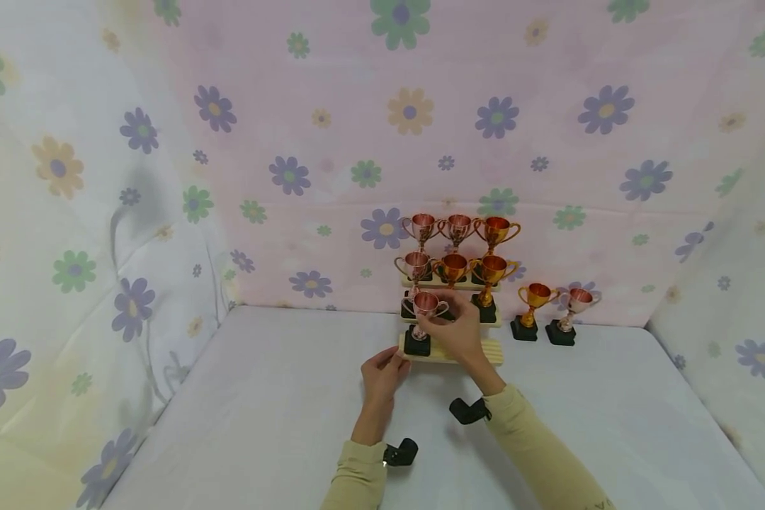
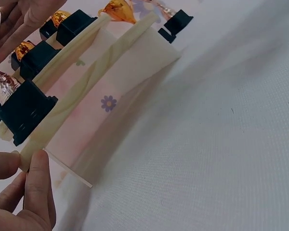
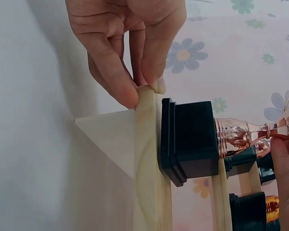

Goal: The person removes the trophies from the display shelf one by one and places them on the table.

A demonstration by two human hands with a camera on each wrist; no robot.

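Note:
A small rose-gold trophy (image 1: 425,304) with a black base is at the left end of the lowest step of a wooden tiered stand (image 1: 459,354). My right hand (image 1: 460,329) pinches this trophy between thumb and fingers, below its cup. In the right wrist view, its black base (image 3: 192,139) sits against the board's upper face. My left hand (image 1: 381,379) pinches the left end of that same lowest board, as the left wrist view shows with its fingers (image 2: 37,185) at the board's corner. Behind my right hand, part of the middle row is hidden.
On the upper steps stand several trophies, among them a gold one (image 1: 492,269) and a rose-gold one (image 1: 414,265). Right of the stand, a gold trophy (image 1: 537,297) and a rose-gold trophy (image 1: 576,301) stand on the white table (image 1: 280,411). Flowered cloth (image 1: 331,127) hangs behind.

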